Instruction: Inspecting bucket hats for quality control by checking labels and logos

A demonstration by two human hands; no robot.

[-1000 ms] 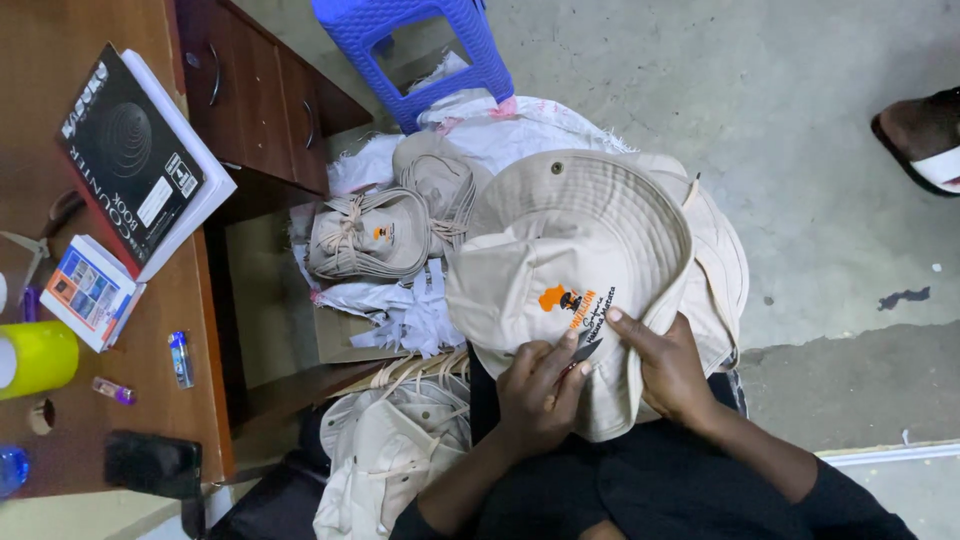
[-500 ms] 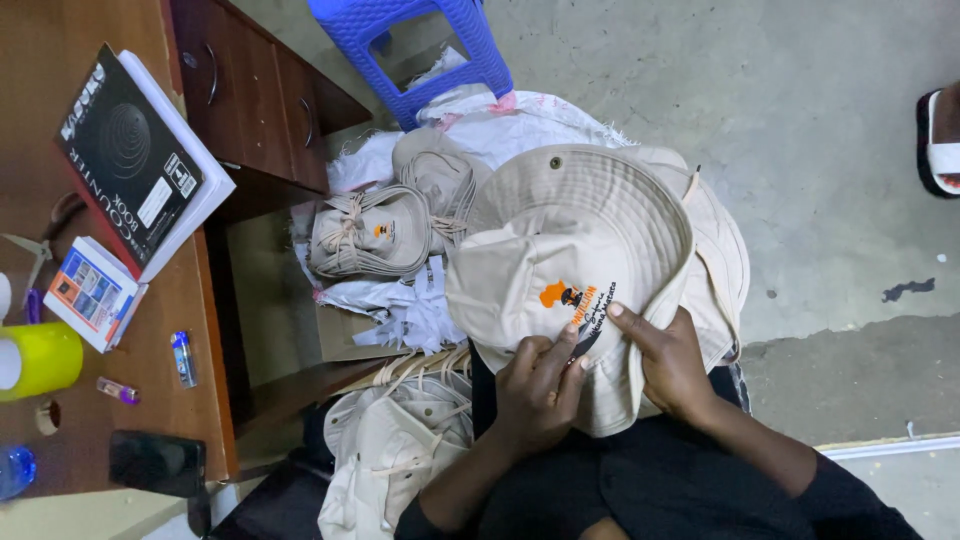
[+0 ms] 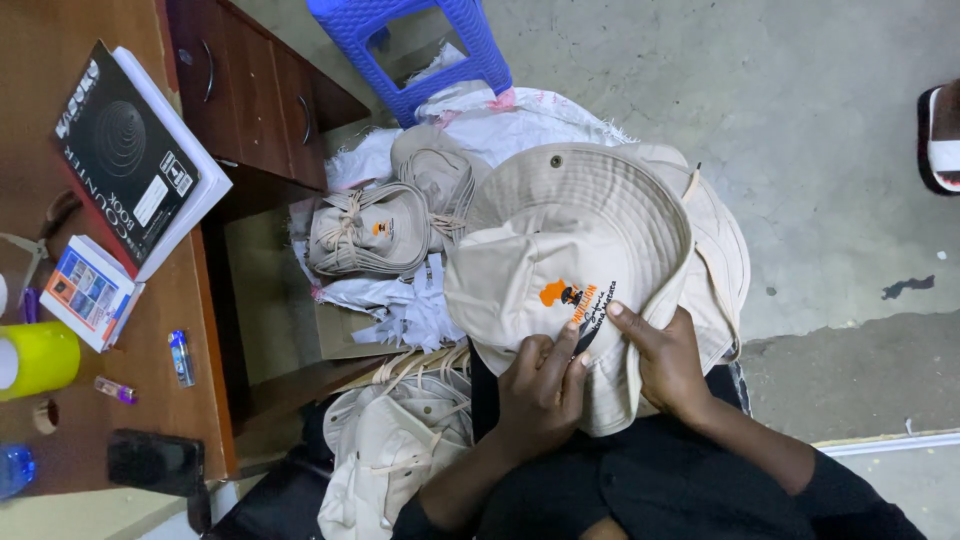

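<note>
While resting on the lap, beige hat [image 3: 560,250] pinched by left hand [image 3: 540,395] and right hand [image 3: 672,362] near its printed logo [image 3: 577,302]; could smudge print or slide floorward.

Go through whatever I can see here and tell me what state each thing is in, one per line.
Beige fabric bucket hat with orange emblem: held on the lap, both hands on its brim.
Left hand: fingers pressing the emblem.
Right hand: gripping the brim.
Bundled beige hats: tied with cord, lying on white sacking.
Black-covered book: closed, on the brown wooden desk.
Dark wooden drawers: shut.
Blue plastic stool: upright.
</note>
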